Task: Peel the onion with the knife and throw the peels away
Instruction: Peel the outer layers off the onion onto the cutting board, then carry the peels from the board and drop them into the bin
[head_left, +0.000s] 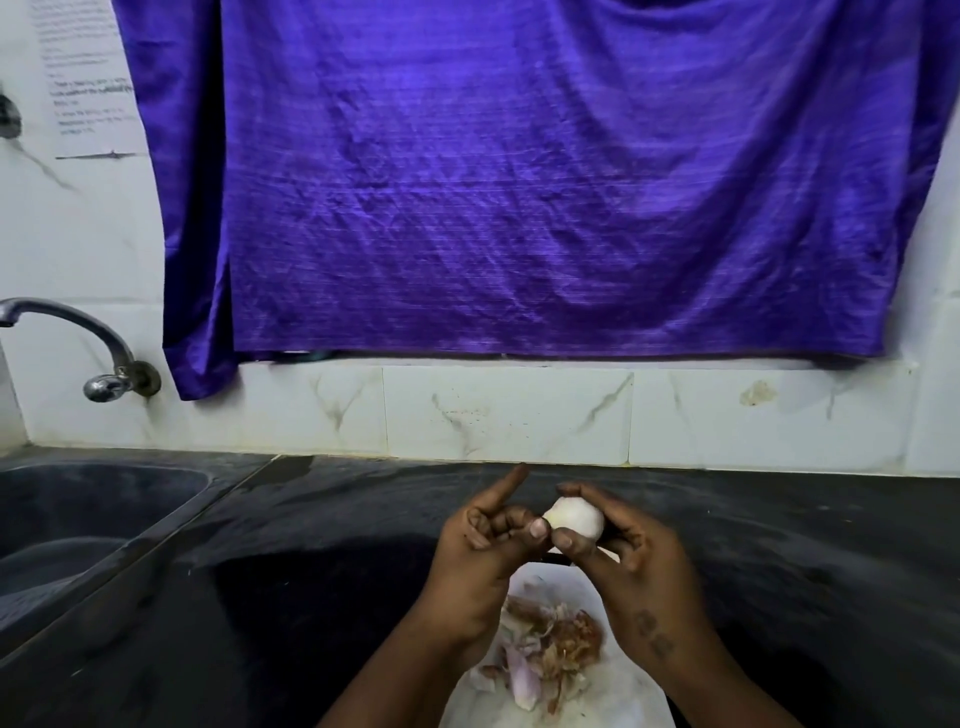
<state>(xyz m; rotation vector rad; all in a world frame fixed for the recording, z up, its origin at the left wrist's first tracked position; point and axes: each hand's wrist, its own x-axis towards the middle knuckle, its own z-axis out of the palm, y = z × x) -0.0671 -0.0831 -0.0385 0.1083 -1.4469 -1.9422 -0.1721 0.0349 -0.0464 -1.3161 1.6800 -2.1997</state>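
While the right hand (618, 551) cups the onion (575, 518) with its fingers curled round the far side and thumb on the near side, the left hand (485, 540) is pinching at the onion's left end with thumb and bent fingers, index finger sticking straight up. Onion looks pale and pretty much bare, held up above the counter (311, 571). There's a thin dark thing just under the hands, can't tell if that's the knife. Right below, a pile of pinkish-brown peels (550, 649) sits on a white sheet (613, 691). Off to the left is the dark sink (78, 519) with a metal tap (104, 358) above it, and a big purple cloth (545, 182) hangs on the tiled wall behind.
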